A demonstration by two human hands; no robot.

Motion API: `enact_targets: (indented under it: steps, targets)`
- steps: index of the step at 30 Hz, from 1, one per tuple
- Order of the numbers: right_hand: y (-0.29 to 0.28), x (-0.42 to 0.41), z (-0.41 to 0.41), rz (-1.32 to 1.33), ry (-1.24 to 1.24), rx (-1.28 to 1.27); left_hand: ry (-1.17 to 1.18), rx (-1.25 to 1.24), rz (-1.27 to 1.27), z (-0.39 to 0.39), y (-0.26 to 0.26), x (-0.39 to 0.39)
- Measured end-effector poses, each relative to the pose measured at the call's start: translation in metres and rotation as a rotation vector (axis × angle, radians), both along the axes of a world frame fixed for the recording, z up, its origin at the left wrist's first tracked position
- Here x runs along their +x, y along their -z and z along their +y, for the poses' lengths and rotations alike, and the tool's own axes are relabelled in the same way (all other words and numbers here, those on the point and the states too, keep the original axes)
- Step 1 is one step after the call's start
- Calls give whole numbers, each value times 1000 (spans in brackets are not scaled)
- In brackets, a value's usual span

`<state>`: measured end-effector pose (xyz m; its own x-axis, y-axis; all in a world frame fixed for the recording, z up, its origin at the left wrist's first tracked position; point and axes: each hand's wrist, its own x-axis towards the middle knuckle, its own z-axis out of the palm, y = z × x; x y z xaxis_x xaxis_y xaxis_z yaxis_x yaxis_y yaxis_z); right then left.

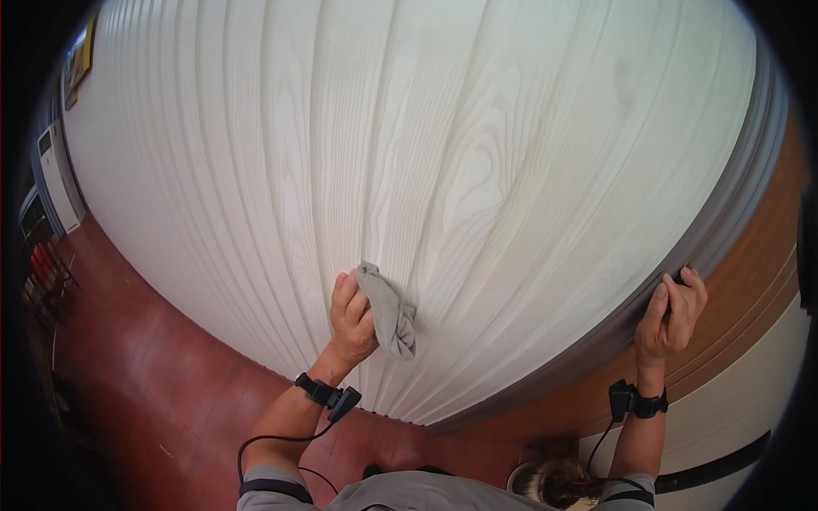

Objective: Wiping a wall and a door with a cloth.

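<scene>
A crumpled grey cloth (388, 313) is gripped in my left hand (353, 320), which rests against a white wood-grain panel wall (473, 166) with vertical grooves. Part of the cloth hides my left thumb and some fingers. Farther right, my right hand (674, 313) holds nothing; its fingers are bent and somewhat apart. The fingertips touch or nearly touch the dark grey moulded trim (722, 230) along the panel's right edge. Each wrist wears a black strap with a small device and a cable.
Brown wood framing (767, 255) borders the trim on the right. Reddish-brown floor (172, 383) runs along the panel's foot. At the far left are a white upright air-conditioner-like unit (61, 175), a framed picture (80, 61) and chairs (48, 281). A round container (527, 482) stands at the lower right.
</scene>
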<state>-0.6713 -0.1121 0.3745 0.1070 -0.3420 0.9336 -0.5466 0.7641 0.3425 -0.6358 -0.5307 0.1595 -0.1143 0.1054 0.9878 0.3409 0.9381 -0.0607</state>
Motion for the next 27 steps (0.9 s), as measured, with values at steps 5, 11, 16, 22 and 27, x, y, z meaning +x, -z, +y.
enact_targets:
  steps: [5,11,16,22,27]
  targets:
    - [-2,2,0,21,19,-7,5,26,-11,7,0,-1]
    - [-6,9,-11,-1,56,-28,69,106,32,14,-6,2]
    - [-9,14,-11,5,31,-24,111,182,-6,30,-31,15]
    - [-21,25,-29,33,-26,-12,35,121,22,40,-82,38]
    - [-38,41,-41,59,-45,8,191,85,40,61,-115,44]
